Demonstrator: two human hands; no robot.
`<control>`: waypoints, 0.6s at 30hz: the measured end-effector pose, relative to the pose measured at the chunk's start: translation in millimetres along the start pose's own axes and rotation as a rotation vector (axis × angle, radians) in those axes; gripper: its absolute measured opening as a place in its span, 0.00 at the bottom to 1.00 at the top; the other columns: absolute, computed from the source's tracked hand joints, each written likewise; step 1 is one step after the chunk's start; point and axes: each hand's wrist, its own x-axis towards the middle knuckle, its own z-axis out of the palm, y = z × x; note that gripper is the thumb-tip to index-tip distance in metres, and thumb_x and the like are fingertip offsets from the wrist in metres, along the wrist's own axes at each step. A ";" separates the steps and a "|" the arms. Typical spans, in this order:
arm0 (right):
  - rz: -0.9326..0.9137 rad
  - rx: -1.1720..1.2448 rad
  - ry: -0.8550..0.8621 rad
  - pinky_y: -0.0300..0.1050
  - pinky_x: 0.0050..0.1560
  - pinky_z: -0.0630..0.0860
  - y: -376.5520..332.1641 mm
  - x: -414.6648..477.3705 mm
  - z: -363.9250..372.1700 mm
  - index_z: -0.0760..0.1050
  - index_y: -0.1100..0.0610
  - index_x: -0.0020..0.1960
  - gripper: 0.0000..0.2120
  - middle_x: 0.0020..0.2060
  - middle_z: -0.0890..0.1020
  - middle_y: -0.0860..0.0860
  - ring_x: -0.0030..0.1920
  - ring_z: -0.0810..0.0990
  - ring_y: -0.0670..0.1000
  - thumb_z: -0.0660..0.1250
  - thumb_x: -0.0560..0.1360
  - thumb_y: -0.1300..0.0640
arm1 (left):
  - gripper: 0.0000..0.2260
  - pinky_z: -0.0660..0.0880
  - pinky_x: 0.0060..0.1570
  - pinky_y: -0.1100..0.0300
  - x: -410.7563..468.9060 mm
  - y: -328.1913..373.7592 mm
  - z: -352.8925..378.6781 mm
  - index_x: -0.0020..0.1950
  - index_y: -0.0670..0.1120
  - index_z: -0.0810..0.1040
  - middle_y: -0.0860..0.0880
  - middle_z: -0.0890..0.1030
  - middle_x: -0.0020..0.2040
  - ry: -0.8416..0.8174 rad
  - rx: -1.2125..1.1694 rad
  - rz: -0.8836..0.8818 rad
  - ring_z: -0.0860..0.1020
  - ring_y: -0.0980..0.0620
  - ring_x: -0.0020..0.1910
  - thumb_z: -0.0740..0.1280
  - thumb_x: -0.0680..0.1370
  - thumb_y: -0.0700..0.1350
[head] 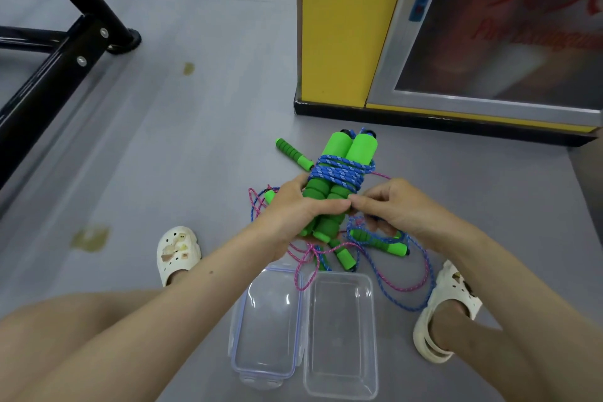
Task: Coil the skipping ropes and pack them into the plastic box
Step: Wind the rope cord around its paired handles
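My left hand [295, 206] grips a pair of thick green foam handles [349, 150] held side by side, with blue skipping rope [339, 173] wound around their middle. My right hand [394, 206] pinches the rope at the right side of the bundle, fingertips touching my left thumb. Under my hands, loose pink and blue ropes [408, 284] with several green handles [380, 240] lie tangled on the floor. One more green handle [293, 153] lies to the left of the bundle. The clear plastic box [341, 333] stands empty near me, its lid [267, 323] beside it on the left.
I squat on a grey floor, white clogs [177, 254] [447, 310] on either side of the box. A yellow cabinet with a glass door [456, 36] stands behind the ropes. A black metal frame [58, 55] occupies the far left.
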 end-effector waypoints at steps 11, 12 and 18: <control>0.083 0.043 0.076 0.38 0.22 0.61 2.2 3.0 2.6 0.75 0.59 0.41 0.09 0.24 0.76 0.54 0.17 0.64 0.44 0.61 0.79 0.60 | 0.23 0.82 0.40 0.56 2.9 -4.6 5.8 0.58 0.51 0.75 0.49 0.84 0.46 0.086 0.228 0.155 0.84 0.52 0.42 0.78 0.67 0.40; 0.089 0.058 0.066 0.37 0.21 0.62 2.1 3.2 2.9 0.74 0.59 0.41 0.10 0.24 0.77 0.55 0.17 0.64 0.44 0.60 0.80 0.60 | 0.23 0.82 0.42 0.54 3.8 -4.8 6.1 0.58 0.51 0.75 0.49 0.84 0.46 0.098 0.249 0.167 0.84 0.51 0.42 0.79 0.67 0.41; 0.089 0.010 -0.046 0.32 0.27 0.69 1.2 -0.4 2.5 0.80 0.61 0.42 0.12 0.26 0.78 0.52 0.25 0.71 0.44 0.63 0.79 0.57 | 0.21 0.81 0.46 0.48 9.0 -10.5 5.1 0.54 0.53 0.75 0.52 0.83 0.44 0.232 0.415 0.254 0.82 0.51 0.42 0.79 0.66 0.45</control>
